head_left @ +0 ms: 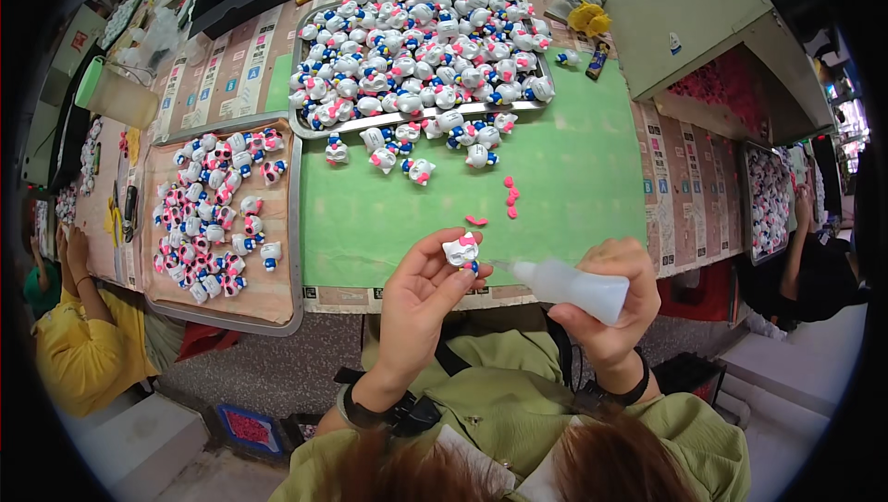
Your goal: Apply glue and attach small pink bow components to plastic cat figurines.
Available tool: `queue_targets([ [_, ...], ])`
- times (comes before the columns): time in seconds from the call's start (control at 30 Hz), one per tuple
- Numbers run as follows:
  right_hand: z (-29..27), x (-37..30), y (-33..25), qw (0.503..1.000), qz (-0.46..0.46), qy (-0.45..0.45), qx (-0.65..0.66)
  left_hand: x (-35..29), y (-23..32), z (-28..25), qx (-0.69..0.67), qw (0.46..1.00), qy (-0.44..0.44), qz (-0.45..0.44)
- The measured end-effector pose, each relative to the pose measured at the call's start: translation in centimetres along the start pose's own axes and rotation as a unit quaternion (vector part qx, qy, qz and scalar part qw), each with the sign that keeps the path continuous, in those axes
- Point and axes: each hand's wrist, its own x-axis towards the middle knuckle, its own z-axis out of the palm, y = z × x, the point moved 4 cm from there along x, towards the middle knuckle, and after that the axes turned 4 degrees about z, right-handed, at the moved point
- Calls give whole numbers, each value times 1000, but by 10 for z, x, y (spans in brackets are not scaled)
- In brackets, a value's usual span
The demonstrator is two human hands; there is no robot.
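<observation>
My left hand (413, 303) pinches a small white cat figurine (461, 250) with a pink top and blue lower part, held upright just above the near edge of the green mat (370, 220). Wrapped in my right hand (622, 303) is a translucent white squeeze bottle (572, 286), tilted so its thin nozzle points left at the figurine. Whether the tip touches it, I cannot tell. A curved pink piece (476, 221) and a short row of pink pieces (511, 195) lie on the mat beyond my hands. Several loose figurines (419, 170) stand or lie farther back.
A metal tray (435, 117) heaped with figurines stands at the back. To the left, another tray (295, 262) holds figurines with pink parts. A pale metal box (703, 21) occupies the back right. Co-workers sit at both sides, one in a yellow shirt (88, 349).
</observation>
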Motion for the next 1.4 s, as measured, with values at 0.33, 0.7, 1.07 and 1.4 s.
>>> queue_targets([
  [0.33,-31,26,86,956,205,182,105,4,4,-17,12,999,50,12],
  [0.7,16,9,62,986,63,15,-155,4,1,-33,9,996,82,12],
  [1.07,58,6,70,928,315,-92,179,0,-10,-14,-13,998,-35,-51],
  [1.4,44,14,45,967,162,-197,-28,-1,-13,0,6,993,-89,-78],
])
